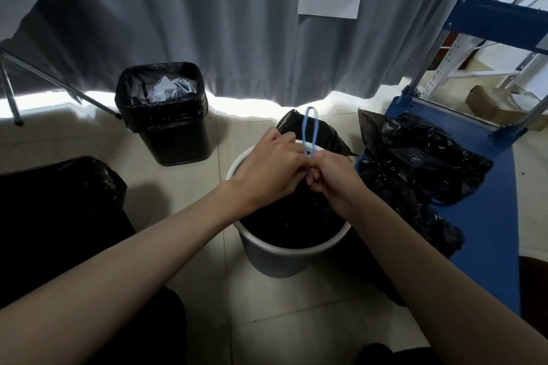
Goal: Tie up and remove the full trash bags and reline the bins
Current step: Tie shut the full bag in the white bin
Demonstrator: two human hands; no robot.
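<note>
1. We have 1 view, worn on the person's head, looking forward and down.
2. It sits close above the round bin (284, 249), with the grey curtain (207, 18) farther ahead.

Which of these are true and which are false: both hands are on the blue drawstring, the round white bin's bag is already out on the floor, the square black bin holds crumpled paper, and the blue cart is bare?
1. Both hands, left hand and right hand, hold the blue drawstring. True.
2. The bag of the round white bin lies out on the floor. False: it still sits inside the bin.
3. The square black bin holds crumpled paper. True.
4. The blue cart is bare. False: black bags lie on it.
</note>
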